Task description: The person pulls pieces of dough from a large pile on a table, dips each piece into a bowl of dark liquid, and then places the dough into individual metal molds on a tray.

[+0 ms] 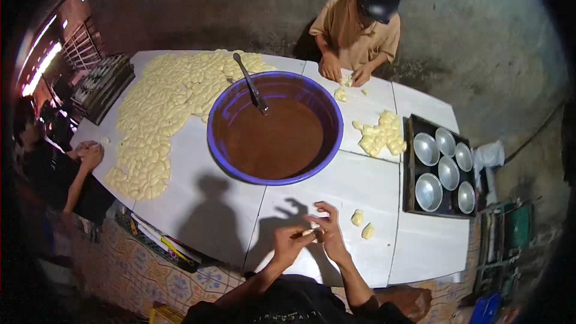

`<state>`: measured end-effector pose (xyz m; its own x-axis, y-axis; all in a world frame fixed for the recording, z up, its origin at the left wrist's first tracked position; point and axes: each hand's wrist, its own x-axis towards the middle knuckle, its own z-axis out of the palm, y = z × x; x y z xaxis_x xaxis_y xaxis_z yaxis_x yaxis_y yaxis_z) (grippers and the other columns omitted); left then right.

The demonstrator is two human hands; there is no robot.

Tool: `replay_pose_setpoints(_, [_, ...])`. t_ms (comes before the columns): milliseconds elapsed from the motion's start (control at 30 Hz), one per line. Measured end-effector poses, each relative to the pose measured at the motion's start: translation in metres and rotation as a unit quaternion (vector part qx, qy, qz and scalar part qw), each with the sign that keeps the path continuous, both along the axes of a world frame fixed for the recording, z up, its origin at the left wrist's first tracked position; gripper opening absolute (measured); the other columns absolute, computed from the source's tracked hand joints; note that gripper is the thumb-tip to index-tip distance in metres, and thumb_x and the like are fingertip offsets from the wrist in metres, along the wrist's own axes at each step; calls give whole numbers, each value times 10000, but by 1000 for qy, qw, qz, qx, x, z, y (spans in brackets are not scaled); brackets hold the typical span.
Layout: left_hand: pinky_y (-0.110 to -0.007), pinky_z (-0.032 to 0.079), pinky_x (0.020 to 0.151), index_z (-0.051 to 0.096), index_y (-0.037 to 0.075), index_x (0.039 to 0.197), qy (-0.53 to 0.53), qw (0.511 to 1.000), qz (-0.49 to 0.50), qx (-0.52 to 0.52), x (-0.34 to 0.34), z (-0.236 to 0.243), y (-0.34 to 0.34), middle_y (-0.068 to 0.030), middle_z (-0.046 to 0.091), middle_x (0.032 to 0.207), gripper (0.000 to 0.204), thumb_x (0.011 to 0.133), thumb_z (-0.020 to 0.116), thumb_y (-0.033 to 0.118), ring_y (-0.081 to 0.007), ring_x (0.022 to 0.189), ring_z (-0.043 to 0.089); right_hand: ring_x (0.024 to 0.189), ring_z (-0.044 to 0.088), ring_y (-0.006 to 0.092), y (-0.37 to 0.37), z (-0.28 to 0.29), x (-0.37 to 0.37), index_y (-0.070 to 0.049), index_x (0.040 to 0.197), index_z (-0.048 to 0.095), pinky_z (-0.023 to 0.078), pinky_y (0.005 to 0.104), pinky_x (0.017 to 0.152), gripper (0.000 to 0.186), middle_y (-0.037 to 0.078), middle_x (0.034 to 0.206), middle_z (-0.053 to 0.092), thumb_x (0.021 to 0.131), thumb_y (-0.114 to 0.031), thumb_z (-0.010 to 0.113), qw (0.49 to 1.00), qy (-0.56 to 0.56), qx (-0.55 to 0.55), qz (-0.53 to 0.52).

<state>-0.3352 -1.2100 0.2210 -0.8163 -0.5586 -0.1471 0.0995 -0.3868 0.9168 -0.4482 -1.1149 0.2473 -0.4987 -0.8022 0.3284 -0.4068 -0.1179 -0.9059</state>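
Over the near part of the white table, my left hand (289,245) and my right hand (330,237) meet around a small pale piece of dough (308,231), mostly hidden by the fingers. My left thumb and fingers pinch it from the left. On its other side my right hand grips it, with the upper fingers raised and curled. Two small yellowish dough pieces (368,230) lie on the table just right of my right hand. Beyond my hands stands a large purple basin (276,181) of smooth brown filling, a dark-handled spatula (252,86) leaning in it.
Many pale dough pieces (144,138) cover the table's left and far side. A dough heap (381,134) lies right of the basin. At the right edge, a black tray (410,168) holds several round metal tins (449,173). Co-workers (360,36) handle dough at the far and left edges.
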Motion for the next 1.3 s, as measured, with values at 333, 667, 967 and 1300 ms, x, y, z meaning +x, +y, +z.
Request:
replay_pose_setpoints(333, [-431, 328, 1075, 199, -76, 1448, 248, 929, -203, 187, -84, 37, -61, -259, 395, 1401, 1052, 826, 439, 738, -332, 1277, 432, 1203, 413, 269, 16, -66, -12, -235, 1485, -215, 435, 392, 897, 1231, 157, 1520, 134, 718, -778, 579, 918, -358, -80, 153])
replay_pose_setpoints(667, [-496, 419, 932, 566, -12, 1186, -358, 807, -148, -446, -153, 41, -138, -225, 628, 1085, 705, 998, 149, 526, -434, 1082, 549, 1203, 454, 203, 24, -106, -20, -227, 1532, 42, 478, 292, 849, 876, 89, 1495, 263, 900, -429, 614, 884, -438, -153, 57])
replay_pose_setpoints(967, [-393, 472, 885, 503, -73, 1237, -51, 977, -149, 145, -66, 33, -47, -190, 657, 1051, 1082, 802, 151, 853, -314, 953, 635, 863, 592, 124, -1, -87, -12, 16, 1355, 425, 502, 228, 686, 500, 114, 1109, 603, 970, -280, 543, 690, -704, -167, 6])
replay_pose_setpoints(1300, [-259, 535, 770, 460, -59, 1336, -89, 992, -27, -88, -5, -29, 19, -147, 584, 1133, 473, 879, 584, -62, -206, 982, 642, 1095, 491, 283, 52, -72, 23, -16, 1168, 630, 427, 367, 913, 352, 145, 1173, 554, 824, 15, 564, 992, 32, 63, -103])
